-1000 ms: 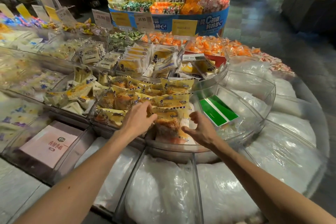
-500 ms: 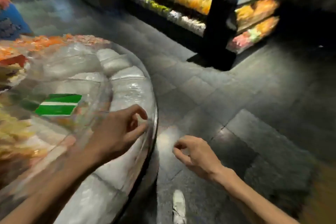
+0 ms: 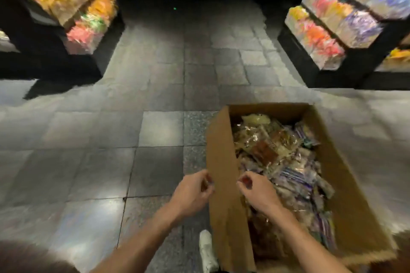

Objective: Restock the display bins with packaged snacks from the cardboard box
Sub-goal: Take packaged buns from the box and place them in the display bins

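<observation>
An open cardboard box point(image 3: 221, 157) stands on the tiled floor at the lower right, filled with several packaged snacks point(image 3: 288, 162) in clear, brown and purple wrappers. My left hand point(image 3: 193, 193) hovers just outside the box's left wall, fingers loosely curled and holding nothing. My right hand point(image 3: 257, 190) is over the near part of the box, above the snacks, fingers loosely curled and empty. The display bins are out of view.
A dark shelf unit point(image 3: 73, 17) with orange and pink packets stands at the far left. Another shelf unit point(image 3: 332, 29) with bright packets stands at the far right. An aisle of grey floor tiles point(image 3: 155, 95) runs between them. A white shoe point(image 3: 206, 250) shows beside the box.
The view has swung from the round display bins to the floor and the cardboard box. Both hands left the snack packets in the bin and now hang empty at the box.
</observation>
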Available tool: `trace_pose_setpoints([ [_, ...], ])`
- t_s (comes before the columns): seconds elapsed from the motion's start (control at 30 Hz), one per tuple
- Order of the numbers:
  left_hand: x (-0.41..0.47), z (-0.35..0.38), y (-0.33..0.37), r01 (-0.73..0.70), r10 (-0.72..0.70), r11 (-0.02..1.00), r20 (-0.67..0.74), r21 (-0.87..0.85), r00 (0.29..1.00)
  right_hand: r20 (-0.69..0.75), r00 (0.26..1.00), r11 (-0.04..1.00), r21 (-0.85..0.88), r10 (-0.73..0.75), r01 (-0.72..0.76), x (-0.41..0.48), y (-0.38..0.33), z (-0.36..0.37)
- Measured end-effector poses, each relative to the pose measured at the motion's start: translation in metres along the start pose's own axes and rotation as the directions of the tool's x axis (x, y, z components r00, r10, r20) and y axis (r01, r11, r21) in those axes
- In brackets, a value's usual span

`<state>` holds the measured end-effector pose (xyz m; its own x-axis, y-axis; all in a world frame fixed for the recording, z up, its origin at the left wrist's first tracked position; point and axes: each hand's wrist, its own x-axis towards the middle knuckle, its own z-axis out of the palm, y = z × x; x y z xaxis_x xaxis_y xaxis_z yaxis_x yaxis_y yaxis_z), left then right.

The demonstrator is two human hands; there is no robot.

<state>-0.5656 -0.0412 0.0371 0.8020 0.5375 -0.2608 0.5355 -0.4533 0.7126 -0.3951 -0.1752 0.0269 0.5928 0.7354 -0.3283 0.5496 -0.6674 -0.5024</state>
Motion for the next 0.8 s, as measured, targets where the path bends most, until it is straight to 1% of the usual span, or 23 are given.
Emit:
trace_pose_setpoints([
  [0.07, 0.054, 0.030, 0.024, -0.017, 0.014, 0.999, 0.075, 0.028, 0.997, -0.024, 0.992, 0.992, 0.023, 0.123, -0.122, 0.028, 0.046, -0.018],
  [0.1, 0.079, 0.042, 0.035, -0.011, 0.008, 1.000, 0.102, 0.027, 0.995, -0.034, 0.987, 0.987, 0.032, 0.160, -0.158, 0.042, 0.066, -0.026],
  [0.17, 0.127, 0.061, 0.052, 0.016, -0.015, 1.000, 0.145, -0.007, 0.989, -0.048, 0.976, 0.977, 0.031, 0.212, -0.211, 0.072, 0.099, -0.043],
  [0.23, 0.169, 0.078, 0.064, 0.051, -0.048, 0.999, 0.157, -0.012, 0.986, -0.069, 0.966, 0.968, 0.025, 0.249, -0.248, 0.107, 0.128, -0.059],
  [0.33, 0.221, 0.099, 0.072, 0.166, -0.159, 0.985, 0.145, -0.039, 0.977, -0.168, 0.943, 0.956, -0.015, 0.288, -0.294, 0.157, 0.160, -0.081],
  [0.4, 0.245, 0.111, 0.071, 0.295, -0.271, 0.948, 0.186, -0.120, 0.945, -0.206, 0.929, 0.941, -0.079, 0.307, -0.329, 0.186, 0.173, -0.092],
  [0.5, 0.267, 0.128, 0.066, 0.443, -0.391, 0.873, 0.250, -0.205, 0.886, -0.146, 0.922, 0.915, -0.141, 0.359, -0.378, 0.219, 0.189, -0.102],
  [0.6, 0.276, 0.143, 0.063, 0.519, -0.450, 0.821, 0.288, -0.240, 0.845, -0.023, 0.919, 0.914, -0.102, 0.393, -0.393, 0.240, 0.206, -0.098],
  [0.63, 0.278, 0.146, 0.062, 0.528, -0.455, 0.802, 0.286, -0.279, 0.843, 0.011, 0.911, 0.909, -0.070, 0.412, -0.411, 0.244, 0.210, -0.096],
  [0.7, 0.279, 0.151, 0.061, 0.534, -0.472, 0.762, 0.250, -0.366, 0.845, 0.023, 0.889, 0.889, -0.026, 0.457, -0.457, 0.249, 0.212, -0.095],
  [0.73, 0.279, 0.153, 0.061, 0.545, -0.496, 0.735, 0.227, -0.403, 0.838, 0.021, 0.883, 0.883, -0.027, 0.469, -0.468, 0.250, 0.214, -0.096],
  [0.8, 0.280, 0.159, 0.062, 0.579, -0.564, 0.662, 0.192, -0.476, 0.803, 0.065, 0.872, 0.874, -0.086, 0.485, -0.479, 0.249, 0.217, -0.101],
])
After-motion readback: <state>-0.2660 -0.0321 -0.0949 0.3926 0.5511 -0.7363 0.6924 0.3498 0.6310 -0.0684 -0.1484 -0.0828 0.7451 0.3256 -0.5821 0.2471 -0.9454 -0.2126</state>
